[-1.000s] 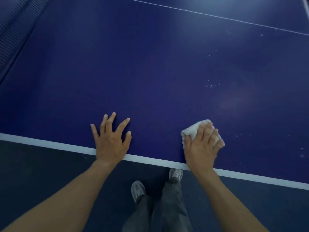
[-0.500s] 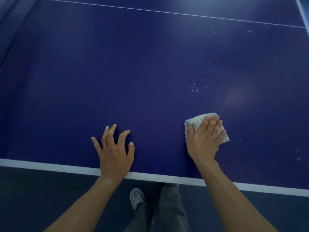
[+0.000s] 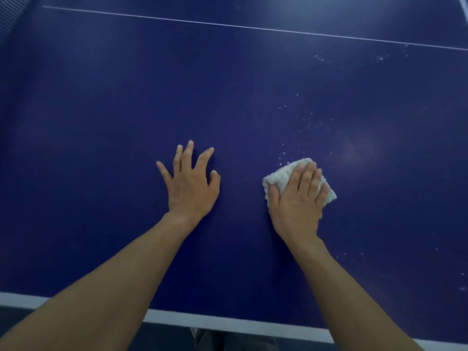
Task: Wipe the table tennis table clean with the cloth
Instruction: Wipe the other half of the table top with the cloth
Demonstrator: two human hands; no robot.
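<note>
Nearest the person: grey trousers [image 3: 235, 342] just show below the table's white edge line [image 3: 228, 321], w/ dark floor [image 3: 164, 338] beside them. Both bare forearms reach over that edge onto the blue table [image 3: 101, 122].

Left hand [image 3: 191, 184] lies flat on the blue top, palm down, fingers spread apart, holding nothing. Right hand [image 3: 297, 201] sits just beside it to the right, also palm down, pressing a small white cloth [image 3: 277, 177] against the table; fingers lie close together over the cloth, thumb at its left edge. It's a flat press, not a closed fist. Cloth pokes out past the fingertips & on both sides of the hand, fluffy texture, folded or bunched, can't tell which.

Just beyond the cloth: a scatter of white specks [image 3: 301, 138] on the blue, trailing up & to the right. More specks [image 3: 354, 254] near the right forearm. A faint pale smudge [image 3: 359, 148] to the right of the cloth.

Farther off: thin white line [image 3: 228, 25] runs across the table. Net [image 3: 8, 16] at far-left corner, blurry.

No containers, no readable writing anywhere.
</note>
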